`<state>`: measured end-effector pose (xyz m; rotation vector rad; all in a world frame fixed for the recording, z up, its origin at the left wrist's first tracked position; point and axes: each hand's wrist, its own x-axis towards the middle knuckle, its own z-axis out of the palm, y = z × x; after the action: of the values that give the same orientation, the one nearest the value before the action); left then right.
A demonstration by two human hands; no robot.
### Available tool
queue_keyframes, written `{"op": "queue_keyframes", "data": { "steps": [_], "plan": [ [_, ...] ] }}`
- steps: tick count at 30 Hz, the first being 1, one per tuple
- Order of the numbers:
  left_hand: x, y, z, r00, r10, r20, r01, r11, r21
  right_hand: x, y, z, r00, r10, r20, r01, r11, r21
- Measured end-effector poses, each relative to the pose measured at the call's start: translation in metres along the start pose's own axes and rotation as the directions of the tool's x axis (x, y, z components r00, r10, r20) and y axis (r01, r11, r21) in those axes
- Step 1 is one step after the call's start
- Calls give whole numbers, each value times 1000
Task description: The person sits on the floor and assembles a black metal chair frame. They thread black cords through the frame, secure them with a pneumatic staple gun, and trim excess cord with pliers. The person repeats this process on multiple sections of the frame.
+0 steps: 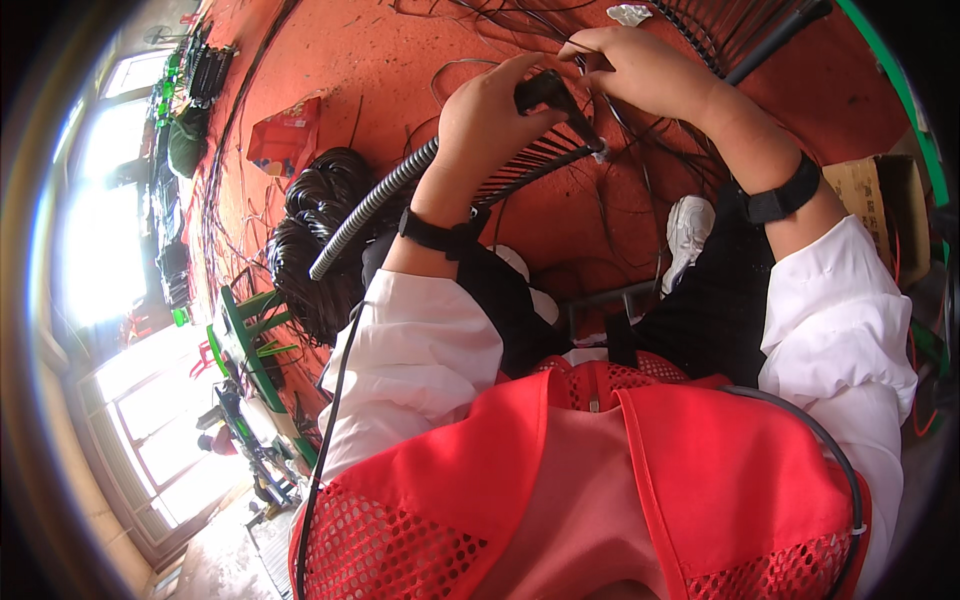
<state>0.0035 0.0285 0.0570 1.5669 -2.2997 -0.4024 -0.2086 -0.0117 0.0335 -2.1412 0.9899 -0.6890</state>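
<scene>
My left hand [499, 112] grips a dark tubular fitting [546, 90], thumb and fingers around its upper end. A ribbed corrugated conduit [375, 206] runs from behind that hand down to the left. Under the fitting, a fan of thin dark wires [525, 169] spreads along a black strip. Up and to the right, my right hand [637, 71] has its thumb and forefinger bent close together near thin dark wires [611, 105]; whether it pinches one cannot be told. Glossy black coiled cable bundles [307, 232] lie left of my left forearm.
Loose wires [637, 172] trail over the red floor [390, 67]. An open cardboard box [859, 195] stands at the right. At the upper right is another wire fan with a black tube [780, 41]. A red printed packet [285, 139] lies upper left. Green-framed equipment [255, 352] stands at the left.
</scene>
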Motion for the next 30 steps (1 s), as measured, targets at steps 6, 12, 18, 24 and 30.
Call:
{"op": "queue_keyframes", "data": {
  "steps": [6,12,18,24,30],
  "plan": [
    [1,-9,3,998,-31,54,29,999,41,0,10,1,998,-10,-61,9,1000,-27],
    [-3,-6,6,995,42,-96,-43,999,-11,-7,7,-2,972,-165,-170,148,983,-105],
    [-14,0,-15,998,-50,-46,47,997,-56,1,3,-1,974,227,-7,-225,970,91],
    [-25,-23,-54,972,-117,-202,83,982,-171,-1,10,-7,965,127,-229,-124,992,27],
    [-46,-48,-106,870,-245,-428,83,928,-362,2,2,-14,945,115,-305,-108,993,38]
  ]
}}
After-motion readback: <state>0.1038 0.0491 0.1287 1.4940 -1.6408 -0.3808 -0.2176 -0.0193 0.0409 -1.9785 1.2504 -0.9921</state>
